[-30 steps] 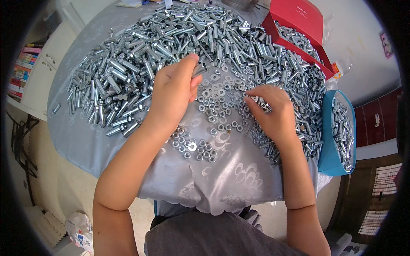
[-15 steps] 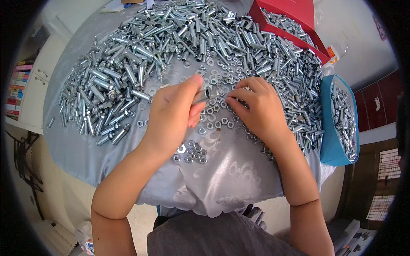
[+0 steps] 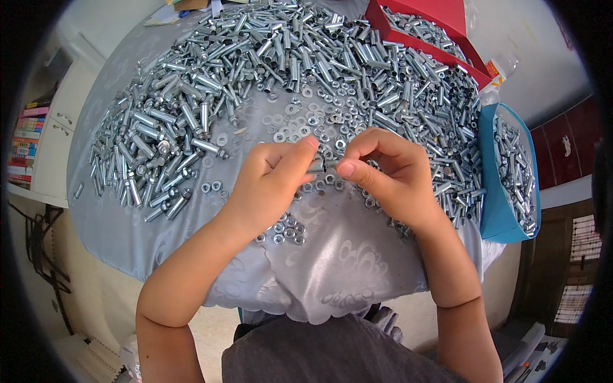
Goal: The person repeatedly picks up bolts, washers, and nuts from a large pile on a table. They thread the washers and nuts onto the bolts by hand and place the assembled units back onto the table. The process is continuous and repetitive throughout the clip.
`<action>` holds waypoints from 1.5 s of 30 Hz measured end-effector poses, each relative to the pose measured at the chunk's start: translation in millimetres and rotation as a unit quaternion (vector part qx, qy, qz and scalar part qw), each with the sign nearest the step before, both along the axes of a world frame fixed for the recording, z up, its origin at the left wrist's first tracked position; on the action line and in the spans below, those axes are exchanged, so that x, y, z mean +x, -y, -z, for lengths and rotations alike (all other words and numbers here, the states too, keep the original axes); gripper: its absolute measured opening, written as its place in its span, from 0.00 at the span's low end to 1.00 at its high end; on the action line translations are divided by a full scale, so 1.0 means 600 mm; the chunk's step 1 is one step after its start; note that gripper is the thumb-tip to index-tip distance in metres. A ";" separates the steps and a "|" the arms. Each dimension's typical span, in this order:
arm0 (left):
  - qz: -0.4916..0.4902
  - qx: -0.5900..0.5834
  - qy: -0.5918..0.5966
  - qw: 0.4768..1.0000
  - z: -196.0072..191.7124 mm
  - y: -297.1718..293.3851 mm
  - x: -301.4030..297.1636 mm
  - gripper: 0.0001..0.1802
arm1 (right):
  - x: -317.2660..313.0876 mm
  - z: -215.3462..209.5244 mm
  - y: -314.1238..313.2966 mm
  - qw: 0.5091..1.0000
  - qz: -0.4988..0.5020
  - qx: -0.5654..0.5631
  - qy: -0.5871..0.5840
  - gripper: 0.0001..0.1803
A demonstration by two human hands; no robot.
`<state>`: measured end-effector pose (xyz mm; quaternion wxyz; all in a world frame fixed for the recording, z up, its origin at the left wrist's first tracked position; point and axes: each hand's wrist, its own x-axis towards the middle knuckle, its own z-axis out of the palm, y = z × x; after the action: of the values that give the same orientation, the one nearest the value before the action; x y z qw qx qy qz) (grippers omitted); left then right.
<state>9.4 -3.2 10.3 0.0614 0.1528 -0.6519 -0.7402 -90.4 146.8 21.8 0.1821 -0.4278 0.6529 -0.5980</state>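
My left hand (image 3: 265, 182) is closed around an expansion bolt (image 3: 315, 167) with a shiny metal sleeve, thumb on top. Only its right end shows; the rest is hidden in the fingers. At that end, my right hand (image 3: 399, 175) is closed, thumb and forefinger pinching; any small part between these fingertips is hidden. Loose washers (image 3: 290, 127) and nuts (image 3: 320, 185) lie just beyond and under both hands. Nearer me, beside my left wrist, sits a small group of nuts (image 3: 289, 230).
A big heap of metal sleeves (image 3: 300, 48) curves across the table's far side. Bolts with sleeves and nuts (image 3: 150, 131) lie at the left. A red box (image 3: 440, 54) and a blue bin (image 3: 490, 185), both holding metal parts, stand at the right. Grey patterned cloth (image 3: 345, 268) covers the table.
My right hand has turned, its thumb and forefinger now meeting the bolt's end. My left hand has shifted slightly right and down, and the bolt lies more level.
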 end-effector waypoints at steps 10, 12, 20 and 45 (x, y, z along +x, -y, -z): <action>-0.001 -0.037 -0.024 0.999 0.006 -0.002 0.002 0.26 | 0.005 -0.007 0.002 0.983 -0.034 -0.021 0.181 0.06; 0.000 -0.017 -0.026 1.000 0.009 -0.002 0.001 0.26 | 0.006 -0.011 0.001 0.988 -0.015 0.005 0.156 0.07; -0.037 -0.036 -0.049 0.997 0.010 -0.002 0.006 0.25 | 0.014 -0.016 0.001 0.991 0.017 0.016 -0.132 0.10; -0.038 -0.032 -0.055 0.997 -0.005 -0.002 0.006 0.26 | 0.007 -0.007 0.002 0.982 0.033 -0.064 -0.174 0.12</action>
<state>13.1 -2.2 13.4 0.1305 0.1346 -0.6642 -0.7237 -86.1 145.6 25.8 0.0179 -0.5141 0.6486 -0.5610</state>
